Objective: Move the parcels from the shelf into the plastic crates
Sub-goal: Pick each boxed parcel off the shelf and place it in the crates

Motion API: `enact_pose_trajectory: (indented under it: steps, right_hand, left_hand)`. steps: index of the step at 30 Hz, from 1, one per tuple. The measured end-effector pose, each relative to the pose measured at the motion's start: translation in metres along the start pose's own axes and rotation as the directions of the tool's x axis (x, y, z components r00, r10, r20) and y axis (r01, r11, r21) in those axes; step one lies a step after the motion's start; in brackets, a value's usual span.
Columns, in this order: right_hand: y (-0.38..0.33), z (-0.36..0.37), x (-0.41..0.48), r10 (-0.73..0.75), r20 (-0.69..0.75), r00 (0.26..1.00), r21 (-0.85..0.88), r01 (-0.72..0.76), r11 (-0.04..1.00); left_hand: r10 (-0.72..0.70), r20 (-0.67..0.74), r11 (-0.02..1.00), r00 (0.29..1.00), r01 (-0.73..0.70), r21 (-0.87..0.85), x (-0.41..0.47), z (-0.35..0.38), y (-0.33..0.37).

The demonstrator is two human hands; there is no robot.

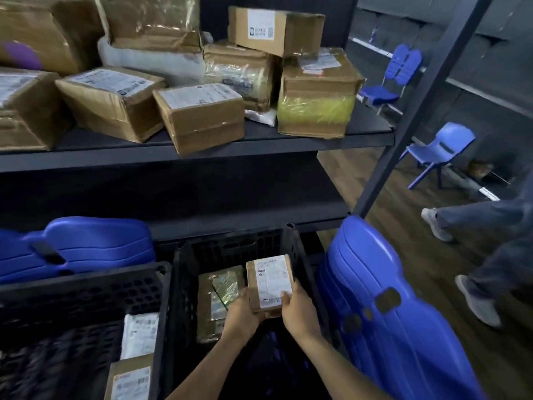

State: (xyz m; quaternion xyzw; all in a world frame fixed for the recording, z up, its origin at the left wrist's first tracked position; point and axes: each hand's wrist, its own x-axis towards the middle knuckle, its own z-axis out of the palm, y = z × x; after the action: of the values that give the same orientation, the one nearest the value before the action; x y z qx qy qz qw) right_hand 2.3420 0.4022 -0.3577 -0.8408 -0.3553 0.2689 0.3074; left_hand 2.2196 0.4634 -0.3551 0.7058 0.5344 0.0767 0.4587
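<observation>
A small brown parcel with a white label is held inside the middle black plastic crate. My left hand grips its near left corner and my right hand grips its near right edge. Beside it in the same crate lies a taped brown parcel. A second black crate at the left holds a white-wrapped parcel and a brown labelled one. Above, the dark shelf carries several cardboard parcels, among them a small labelled box at its front edge.
Stacked blue plastic chairs lean right of the crate, and more blue chairs lie behind the left crate. A dark shelf post slants up on the right. Another person's legs stand on the wooden floor at the far right.
</observation>
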Motion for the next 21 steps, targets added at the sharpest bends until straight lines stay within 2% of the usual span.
enact_pose_trajectory:
  steps: [14,17,21]
  right_hand:
    - [0.059,0.064,0.071,0.064,-0.022,0.998,0.006,-0.064,0.998]
    - [0.070,0.078,0.083,0.083,-0.012,0.996,0.040,-0.083,0.996]
    - [0.079,0.093,0.098,0.112,0.016,0.994,0.063,-0.113,0.992]
  left_hand:
    - [0.011,-0.084,0.992,0.996,-0.001,0.123,0.080,0.054,-0.043]
    - [-0.012,-0.049,0.989,0.999,0.019,0.149,0.091,0.068,-0.052]
    - [-0.108,-0.046,0.981,0.993,0.114,0.154,0.102,0.083,-0.061]
